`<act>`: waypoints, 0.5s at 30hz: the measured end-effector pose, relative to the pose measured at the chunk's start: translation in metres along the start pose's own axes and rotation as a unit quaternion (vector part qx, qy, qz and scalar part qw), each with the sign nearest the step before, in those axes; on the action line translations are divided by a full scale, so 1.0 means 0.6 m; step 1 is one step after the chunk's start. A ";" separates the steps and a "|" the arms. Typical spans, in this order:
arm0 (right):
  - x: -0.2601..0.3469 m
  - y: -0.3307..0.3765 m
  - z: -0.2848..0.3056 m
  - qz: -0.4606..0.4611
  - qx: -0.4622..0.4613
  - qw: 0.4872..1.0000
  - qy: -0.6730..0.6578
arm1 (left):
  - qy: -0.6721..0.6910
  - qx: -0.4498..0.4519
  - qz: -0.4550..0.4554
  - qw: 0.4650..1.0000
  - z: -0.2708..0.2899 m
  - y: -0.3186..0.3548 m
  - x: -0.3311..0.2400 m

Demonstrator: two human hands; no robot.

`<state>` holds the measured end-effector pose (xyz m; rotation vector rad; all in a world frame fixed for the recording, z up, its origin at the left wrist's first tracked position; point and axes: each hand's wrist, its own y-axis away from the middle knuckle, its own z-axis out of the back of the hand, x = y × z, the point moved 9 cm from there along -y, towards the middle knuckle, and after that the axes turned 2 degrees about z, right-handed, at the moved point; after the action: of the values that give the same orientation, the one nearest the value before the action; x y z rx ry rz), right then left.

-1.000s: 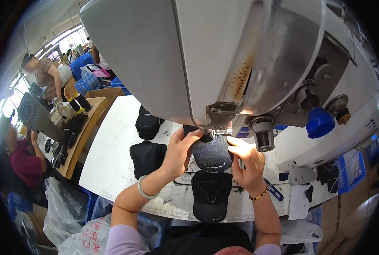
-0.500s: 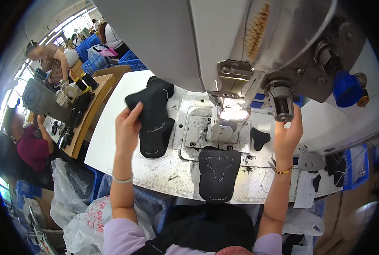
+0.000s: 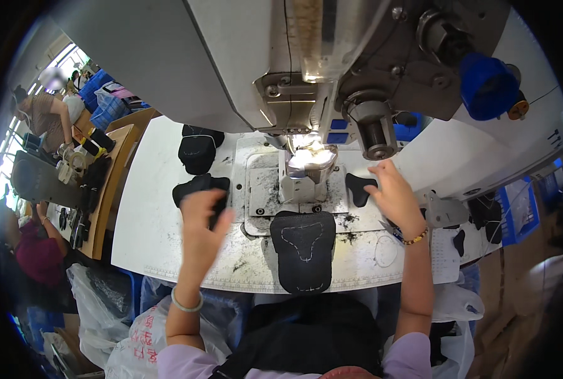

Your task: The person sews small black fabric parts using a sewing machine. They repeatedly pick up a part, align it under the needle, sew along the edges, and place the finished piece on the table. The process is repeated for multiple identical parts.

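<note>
Our left hand (image 3: 200, 218) covers part of a black cap panel (image 3: 196, 187), grip unclear; our right hand (image 3: 392, 196), fingers spread, touches a small black piece (image 3: 358, 188).

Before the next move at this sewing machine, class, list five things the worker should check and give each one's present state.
1. Left hand on the black fabric piece left of the machine: ok.
2. Right hand at the small black fabric cut-out: ok.
3. Black panel with white chalk outline flat at the table's front edge: ok.
4. Needle area lit and free of fingers: ok.
5. Needle threaded: cannot tell.
</note>
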<state>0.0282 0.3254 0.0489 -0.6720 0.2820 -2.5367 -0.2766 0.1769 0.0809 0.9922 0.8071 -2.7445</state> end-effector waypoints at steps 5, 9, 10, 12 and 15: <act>-0.009 0.002 -0.019 0.010 0.019 0.999 -0.041 | -0.058 0.189 -0.204 0.959 -0.124 0.049 -0.120; 0.000 0.007 -0.015 -0.010 0.008 1.000 -0.002 | -0.114 0.163 -0.259 0.945 -0.124 0.051 -0.140; -0.008 0.009 -0.017 -0.023 -0.006 0.999 -0.034 | -0.096 0.170 -0.244 0.950 -0.126 0.050 -0.135; -0.012 0.009 -0.015 -0.037 -0.014 0.997 -0.069 | -0.030 0.208 -0.188 0.959 -0.131 0.040 -0.115; -0.013 0.006 -0.004 -0.022 -0.058 0.990 -0.123 | -0.025 0.228 -0.165 0.959 -0.134 0.028 -0.111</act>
<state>0.0343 0.3268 0.0425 -1.0363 0.3322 -2.4606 -0.1750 0.1999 0.0629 0.9147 0.3556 -3.3276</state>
